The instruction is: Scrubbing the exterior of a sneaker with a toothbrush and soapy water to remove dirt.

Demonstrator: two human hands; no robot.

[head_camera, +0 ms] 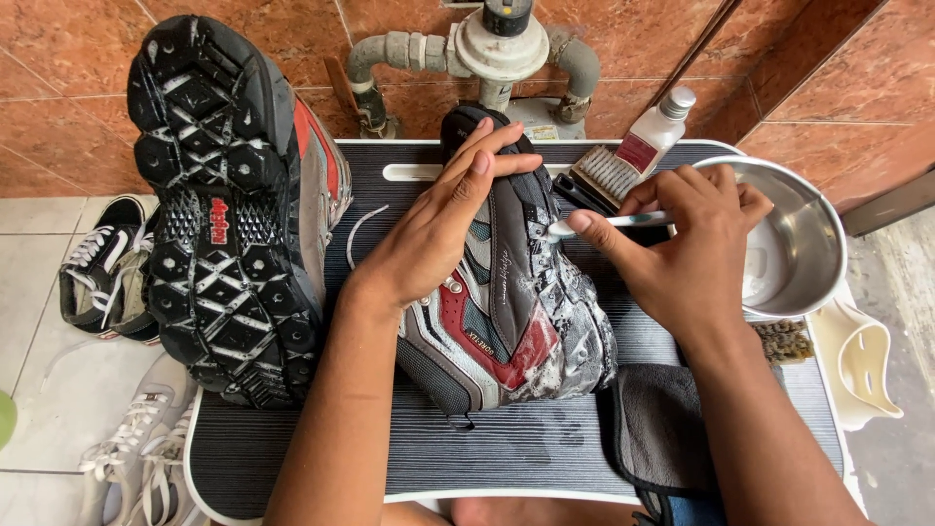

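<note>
Right now the right hand (696, 248) is closed around a small brush (609, 222), pinched between thumb and fingers. The brush points left, and its head touches the soapy side of the boot (506, 312). The boot is just to the left of this hand, so this hand is the one doing the close work.

The left hand (438, 229) lies flat over the top of the boot, fingers curled around it near the ankle opening, holding it down. The boot rests on its side on the bench (526, 448). Its long way runs from the far edge toward the person, with the toe end nearer the person. White foam covers the right half of it.

Just past the right hand sits a metal bowl (794, 244) with water in it. Behind the hand are a bigger scrub brush (604, 173) and a small bottle (653, 134). A dark cloth (657, 429) lies on the bench under the right arm.

To the left, a second boot (229, 214) stands on the bench with its black sole facing up toward the camera. It is apart from both hands. Down on the floor at the left are black sneakers (102, 268) and white sneakers (136, 448). Pipes (487, 49) run along the tile wall behind.
</note>
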